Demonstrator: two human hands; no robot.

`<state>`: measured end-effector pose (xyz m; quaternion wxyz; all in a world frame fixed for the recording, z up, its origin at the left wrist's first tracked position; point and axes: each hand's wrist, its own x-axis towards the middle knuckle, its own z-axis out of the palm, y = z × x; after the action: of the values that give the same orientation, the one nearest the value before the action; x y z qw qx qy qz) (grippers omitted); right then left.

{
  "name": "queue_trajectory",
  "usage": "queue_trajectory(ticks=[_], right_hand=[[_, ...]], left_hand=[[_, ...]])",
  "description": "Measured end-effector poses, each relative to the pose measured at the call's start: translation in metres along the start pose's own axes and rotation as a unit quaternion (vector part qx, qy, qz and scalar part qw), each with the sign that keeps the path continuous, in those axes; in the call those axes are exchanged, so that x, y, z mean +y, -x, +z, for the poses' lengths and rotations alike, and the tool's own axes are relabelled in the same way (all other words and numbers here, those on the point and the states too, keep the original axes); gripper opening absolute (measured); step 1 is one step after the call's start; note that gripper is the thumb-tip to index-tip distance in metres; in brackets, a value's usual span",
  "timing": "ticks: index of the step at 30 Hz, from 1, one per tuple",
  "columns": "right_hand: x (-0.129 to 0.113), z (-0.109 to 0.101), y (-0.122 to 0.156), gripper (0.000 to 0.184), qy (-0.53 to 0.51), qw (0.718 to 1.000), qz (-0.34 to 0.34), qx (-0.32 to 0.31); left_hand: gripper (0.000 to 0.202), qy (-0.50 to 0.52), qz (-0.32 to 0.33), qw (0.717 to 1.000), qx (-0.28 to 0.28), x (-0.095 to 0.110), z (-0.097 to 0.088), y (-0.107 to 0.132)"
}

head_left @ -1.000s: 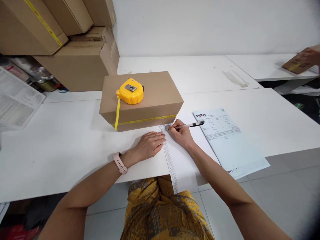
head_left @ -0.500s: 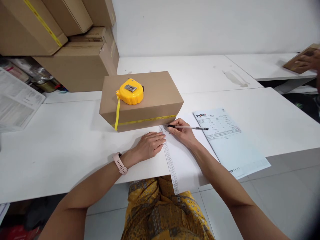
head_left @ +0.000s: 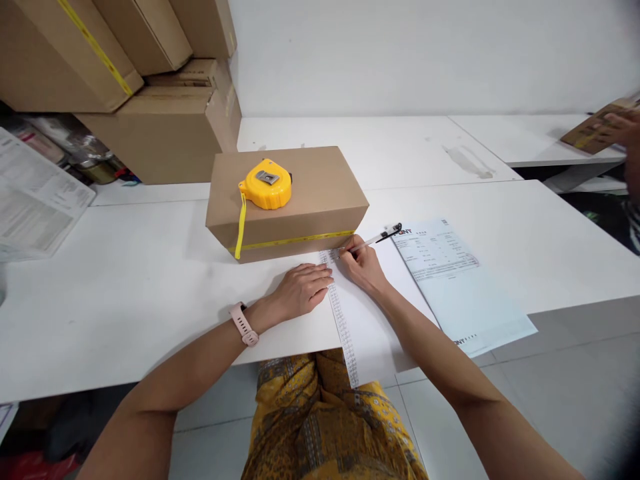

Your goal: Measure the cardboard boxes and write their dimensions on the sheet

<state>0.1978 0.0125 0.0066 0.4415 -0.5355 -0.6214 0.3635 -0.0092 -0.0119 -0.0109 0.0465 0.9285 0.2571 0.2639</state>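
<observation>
My right hand [head_left: 363, 265] is closed round a pen [head_left: 383, 235], its tip down near the top left of an open spiral notebook [head_left: 373, 320]. The pen's far end points up and to the right. My left hand [head_left: 303, 291] lies flat with fingers stretched out, fingertips touching the notebook's spiral edge. Just beyond both hands stands a closed cardboard box [head_left: 320, 177] with yellow tape along its near side. A yellow tape measure [head_left: 269, 187] rests on top of the box, its yellow strap hanging over the front.
A pale blue printed booklet [head_left: 480, 307] overlaps the notebook's right side. Stacked cardboard boxes [head_left: 160, 127] fill the back left, near a document holder [head_left: 37, 200]. At the far right, another person's hand [head_left: 617, 127] holds a small box [head_left: 593, 128] on the white table [head_left: 125, 287].
The pen has swung from nearly level to slanting upward, away from me, in my right hand. My left hand stays at the notebook edge. The view has shifted slightly.
</observation>
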Motion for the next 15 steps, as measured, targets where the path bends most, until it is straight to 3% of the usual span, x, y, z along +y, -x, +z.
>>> queue_trajectory(ticks=[6,15], right_hand=[[0.0043,0.0,-0.0002,0.013,0.015,1.0,0.005,-0.011],[0.0056,0.0002,-0.0001,0.013,0.023,1.0,-0.001,-0.011]], left_hand=[[0.022,-0.012,0.007,1.0,0.021,0.0,0.0018,0.0008],[0.025,0.0,0.001,1.0,0.008,-0.0002,0.002,0.0013]])
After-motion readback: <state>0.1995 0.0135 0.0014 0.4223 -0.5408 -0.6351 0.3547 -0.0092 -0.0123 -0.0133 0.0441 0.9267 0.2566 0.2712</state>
